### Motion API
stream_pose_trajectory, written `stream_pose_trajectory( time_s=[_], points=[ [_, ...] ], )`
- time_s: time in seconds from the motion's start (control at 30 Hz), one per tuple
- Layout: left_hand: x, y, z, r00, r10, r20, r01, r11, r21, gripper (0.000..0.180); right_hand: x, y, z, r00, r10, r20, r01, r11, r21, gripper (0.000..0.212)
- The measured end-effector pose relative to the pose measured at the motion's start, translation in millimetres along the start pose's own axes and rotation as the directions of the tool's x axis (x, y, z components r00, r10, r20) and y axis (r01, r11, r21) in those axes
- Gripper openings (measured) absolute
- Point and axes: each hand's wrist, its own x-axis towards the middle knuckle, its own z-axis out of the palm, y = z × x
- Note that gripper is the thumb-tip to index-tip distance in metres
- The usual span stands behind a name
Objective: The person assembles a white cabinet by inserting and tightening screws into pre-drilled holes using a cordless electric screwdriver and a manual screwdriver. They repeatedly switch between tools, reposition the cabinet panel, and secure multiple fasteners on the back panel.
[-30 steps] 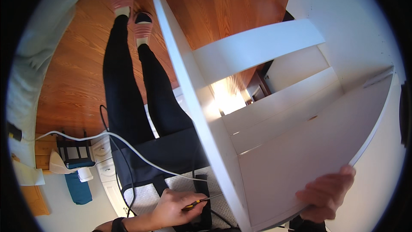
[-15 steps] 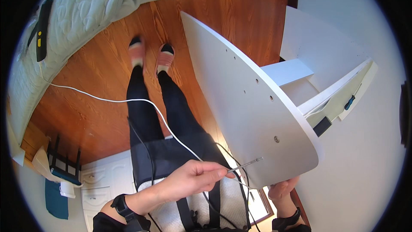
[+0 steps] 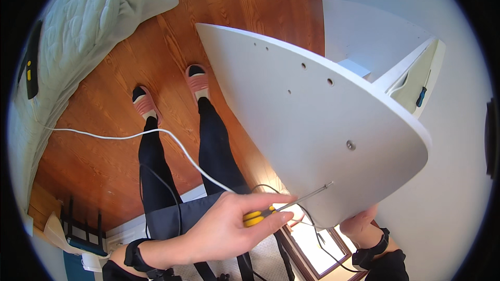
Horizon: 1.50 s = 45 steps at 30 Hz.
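The scene is seen from a single head-worn fisheye camera, aimed steeply downward along the wearer's own body. The wooden floor is taken in far below, with straight edges bent toward the dark circular rim. The white panel is caught close up, filling the right half, and the left hand is framed very near the lower edge.

Wooden floor: quilt, white cable.
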Motion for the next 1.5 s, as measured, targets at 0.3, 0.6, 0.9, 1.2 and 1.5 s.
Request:
stream_pose_trajectory(
  time_s=[0.3,0.6,0.9,1.2,1.5],
  points=[
    [3,-6,11,0.906,0.407,-0.119,-0.354,0.881,0.315,0.038,-11,-2,-57,0.840,0.124,0.529,-0.100,0.992,-0.072,0.048],
    [0,-1,7,0.819,0.570,0.070,-0.392,0.465,0.794,0.045,7,-7,-62,0.812,-0.056,0.581,0.163,0.978,-0.134,0.047],
    [-11,-11,14,0.691,0.668,0.277,-0.422,0.061,0.904,0.058,-8,26,-38,0.925,-0.282,0.254,0.338,0.917,-0.213,0.048],
    [-28,-3,-23,0.592,0.790,0.159,-0.305,0.038,0.952,0.042,20,32,2,0.974,-0.142,-0.174,0.188,0.939,0.288,0.067],
    [-208,33,-323,-0.129,0.872,-0.473,0.480,0.472,0.739,0.031,26,27,16,0.919,-0.222,-0.326,0.295,0.936,0.192,0.065]
  ],
)
